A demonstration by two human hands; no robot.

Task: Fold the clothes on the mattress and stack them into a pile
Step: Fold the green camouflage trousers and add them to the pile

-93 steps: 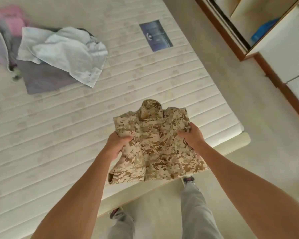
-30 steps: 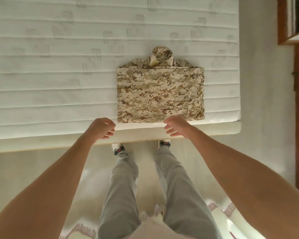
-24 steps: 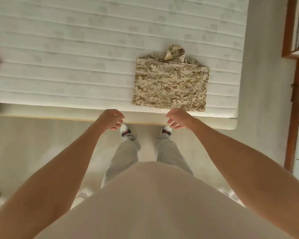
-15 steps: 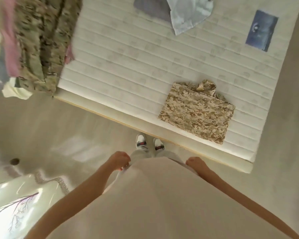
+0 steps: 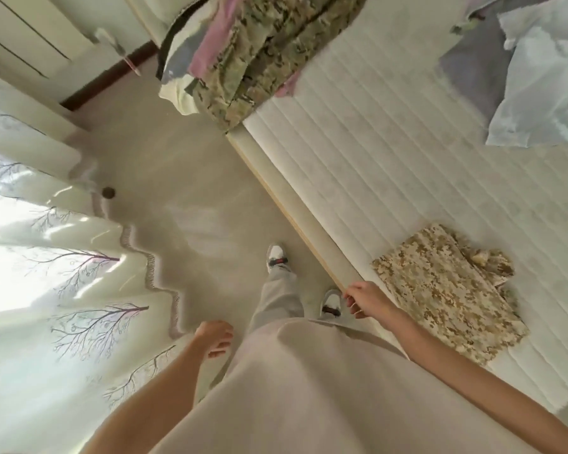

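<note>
A folded tan camouflage shirt (image 5: 446,290) lies flat near the edge of the white mattress (image 5: 374,165). My right hand (image 5: 363,299) hangs just left of it over the mattress edge, fingers loosely curled, holding nothing. Lower down, beside my trouser leg, my left hand (image 5: 215,335) is relaxed and empty. A heap of unfolded clothes, with a green camouflage garment (image 5: 263,57) and pink and grey pieces, hangs over the mattress's far corner. A pale blue shirt (image 5: 545,83) on a grey garment (image 5: 469,67) lies at the upper right.
Beige floor (image 5: 191,198) stretches left of the bed. A light curtain with a tree print (image 5: 56,263) pools on the floor at the left. A small dark round object (image 5: 108,192) lies on the floor. White cabinet doors (image 5: 23,31) stand at the top left.
The folded tan shirt was laid on the mattress and both hands let go of it. The view has swung left, and the hands have dropped to my sides.
</note>
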